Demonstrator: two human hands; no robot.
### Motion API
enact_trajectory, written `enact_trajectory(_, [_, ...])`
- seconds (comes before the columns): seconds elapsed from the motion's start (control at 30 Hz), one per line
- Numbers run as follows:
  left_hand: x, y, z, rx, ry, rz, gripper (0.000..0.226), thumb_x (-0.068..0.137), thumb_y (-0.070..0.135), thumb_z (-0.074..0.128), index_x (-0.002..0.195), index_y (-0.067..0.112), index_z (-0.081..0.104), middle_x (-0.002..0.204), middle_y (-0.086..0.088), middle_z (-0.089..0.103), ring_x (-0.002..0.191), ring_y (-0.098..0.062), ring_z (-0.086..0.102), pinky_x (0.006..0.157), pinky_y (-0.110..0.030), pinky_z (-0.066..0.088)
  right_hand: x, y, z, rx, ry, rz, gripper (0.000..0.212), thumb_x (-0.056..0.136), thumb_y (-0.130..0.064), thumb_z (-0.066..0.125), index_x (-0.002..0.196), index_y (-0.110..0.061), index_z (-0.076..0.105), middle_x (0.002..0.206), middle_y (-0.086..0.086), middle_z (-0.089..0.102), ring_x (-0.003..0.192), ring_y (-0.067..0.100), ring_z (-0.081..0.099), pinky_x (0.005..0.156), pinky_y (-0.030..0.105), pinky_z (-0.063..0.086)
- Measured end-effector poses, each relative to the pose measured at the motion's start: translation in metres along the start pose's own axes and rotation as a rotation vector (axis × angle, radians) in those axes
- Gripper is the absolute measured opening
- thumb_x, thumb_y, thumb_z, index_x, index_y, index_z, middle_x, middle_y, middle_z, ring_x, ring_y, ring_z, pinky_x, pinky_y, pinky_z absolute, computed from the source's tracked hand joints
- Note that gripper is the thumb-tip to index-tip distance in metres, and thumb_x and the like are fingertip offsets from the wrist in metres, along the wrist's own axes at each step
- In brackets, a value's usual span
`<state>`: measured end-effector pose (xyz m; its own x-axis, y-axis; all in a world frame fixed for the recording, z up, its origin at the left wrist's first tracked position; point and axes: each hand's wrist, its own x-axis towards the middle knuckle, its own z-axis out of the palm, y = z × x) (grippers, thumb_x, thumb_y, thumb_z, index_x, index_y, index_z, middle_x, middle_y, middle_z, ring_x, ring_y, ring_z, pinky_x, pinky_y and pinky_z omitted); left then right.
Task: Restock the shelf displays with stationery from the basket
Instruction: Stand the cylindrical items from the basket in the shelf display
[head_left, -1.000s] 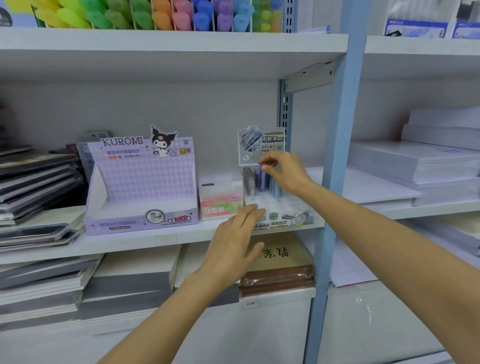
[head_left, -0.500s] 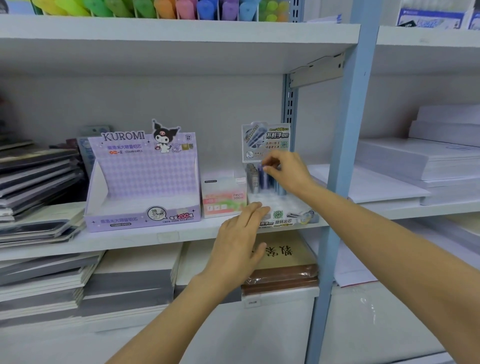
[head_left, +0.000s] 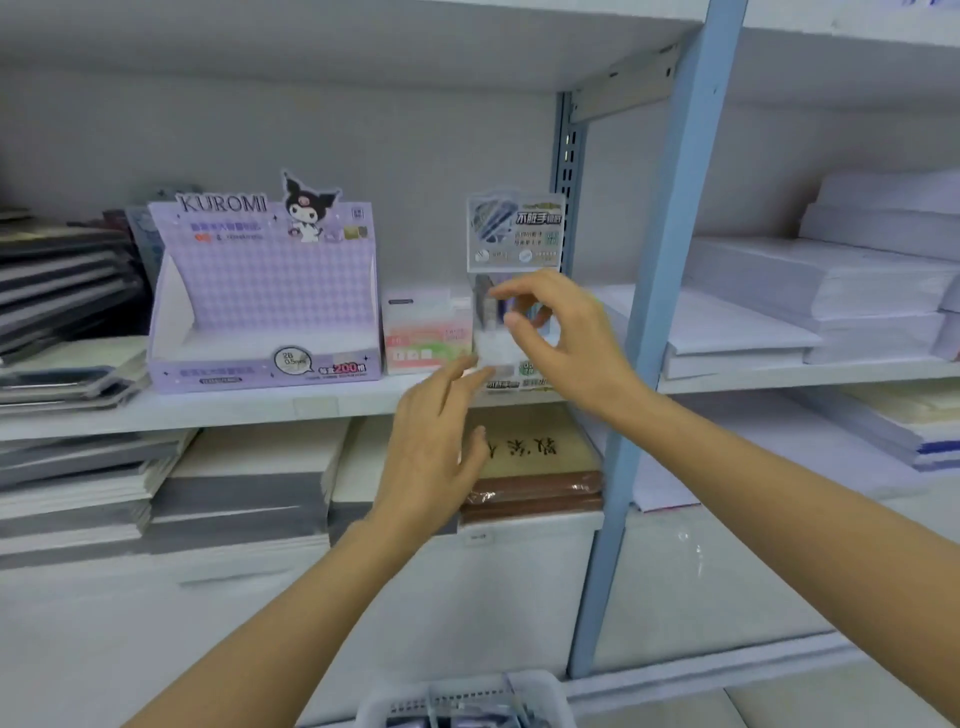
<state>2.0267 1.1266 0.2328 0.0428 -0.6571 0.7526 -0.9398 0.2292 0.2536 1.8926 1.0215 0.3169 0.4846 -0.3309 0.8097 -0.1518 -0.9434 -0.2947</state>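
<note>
The pen display on the middle shelf is touched at its front by straight fingers of the left hand. Fingers of the right hand are curled at its pens; whether one is pinched cannot be told.

1. the bottom edge cuts off the basket; we cannot make out the dark things inside it.
2. the right hand hides much of the small display stand; we cannot tell whether it pinches anything.
3. the left hand blurs at its fingertips, and the small print on the kuromi box is unreadable.
</note>
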Motion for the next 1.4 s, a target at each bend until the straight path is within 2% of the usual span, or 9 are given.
enact_trajectory(0.13, [-0.058,-0.015,0.017,0.022,0.088,-0.083,0.033,0.082,0.004,0.057,0.114,0.012,0.058,0.112,-0.003,0.058,0.104,-0.02,0.052,0.088,-0.029,0.035,-0.062,-0.03,0.025,0.184,-0.103,-0.073,0.012,0.091,-0.006,0.056,0.095,-0.01,0.066,0.09,-0.001,0.059,0.076,0.011,0.054,0.065,0.017,0.041])
enact_trajectory(0.27, [-0.138,-0.046,0.047,0.034,-0.14,-0.238,0.028,0.079,-0.003,0.065,0.103,0.01,0.062,0.094,-0.003,0.06,0.087,-0.027,0.055,0.074,-0.038,0.041,-0.135,-0.021,0.083,0.242,-0.402,0.083,0.012,0.091,-0.006,0.058,0.094,-0.012,0.068,0.087,-0.007,0.062,0.072,0.006,0.054,0.065,0.015,0.041])
enact_trajectory(0.43, [-0.25,-0.091,0.083,0.042,-0.622,-0.541,0.031,0.094,0.015,0.053,0.126,0.017,0.052,0.127,0.0,0.054,0.113,-0.021,0.051,0.093,-0.032,0.037,-0.226,0.022,0.167,0.244,-0.737,0.394,0.015,0.093,-0.014,0.056,0.103,-0.013,0.067,0.097,0.0,0.068,0.077,0.014,0.059,0.071,0.028,0.05])
enact_trajectory(0.67, [-0.358,-0.123,0.104,0.02,-1.065,-0.806,0.062,0.101,0.031,0.043,0.154,0.022,0.012,0.163,0.005,0.002,0.141,-0.017,0.032,0.11,-0.026,0.029,-0.338,0.057,0.246,0.173,-1.199,0.594,0.029,0.093,-0.013,0.057,0.122,-0.014,0.058,0.122,0.007,0.056,0.106,0.023,0.058,0.09,0.034,0.047])
enact_trajectory(0.83, [-0.383,-0.125,0.111,-0.019,-0.894,-0.764,0.059,0.097,0.025,0.05,0.15,0.028,0.023,0.161,0.008,0.005,0.133,-0.014,0.041,0.107,-0.023,0.033,-0.393,0.053,0.278,0.08,-1.295,0.518,0.035,0.091,-0.015,0.061,0.126,-0.015,0.055,0.139,0.003,0.039,0.124,0.023,0.047,0.096,0.033,0.043])
enact_trajectory(0.93, [-0.386,-0.125,0.111,-0.049,-0.756,-0.741,0.049,0.092,0.013,0.06,0.139,0.017,0.047,0.154,-0.004,0.033,0.132,-0.022,0.043,0.108,-0.033,0.035,-0.396,0.054,0.286,0.075,-1.178,0.485,0.021,0.094,-0.018,0.058,0.114,-0.014,0.06,0.119,0.002,0.048,0.108,0.021,0.053,0.082,0.028,0.042])
enact_trajectory(1.07, [-0.381,-0.129,0.114,-0.065,-0.535,-0.731,0.026,0.083,0.006,0.07,0.108,0.011,0.068,0.109,-0.006,0.062,0.098,-0.024,0.058,0.086,-0.036,0.048,-0.372,0.055,0.29,0.294,-0.939,0.669,0.014,0.092,-0.027,0.063,0.102,-0.019,0.066,0.099,-0.009,0.059,0.088,0.004,0.054,0.074,0.013,0.038])
enact_trajectory(1.23, [-0.365,-0.122,0.119,-0.517,-0.548,-1.038,0.034,0.088,0.03,0.069,0.119,0.025,0.056,0.097,0.008,0.064,0.085,-0.007,0.058,0.078,-0.023,0.048,-0.346,0.038,0.304,0.628,-0.897,0.982,0.019,0.088,-0.025,0.069,0.106,-0.019,0.068,0.096,-0.006,0.071,0.085,0.009,0.067,0.079,0.025,0.055])
enact_trajectory(1.4, [-0.361,-0.125,0.119,-0.758,-0.455,-1.284,0.013,0.1,0.017,0.049,0.107,0.01,0.058,0.068,-0.006,0.059,0.059,-0.015,0.053,0.059,-0.031,0.047,-0.346,0.031,0.314,0.61,-0.96,0.886,0.023,0.093,-0.035,0.061,0.113,-0.026,0.068,0.106,-0.014,0.069,0.098,-0.001,0.062,0.086,0.015,0.049])
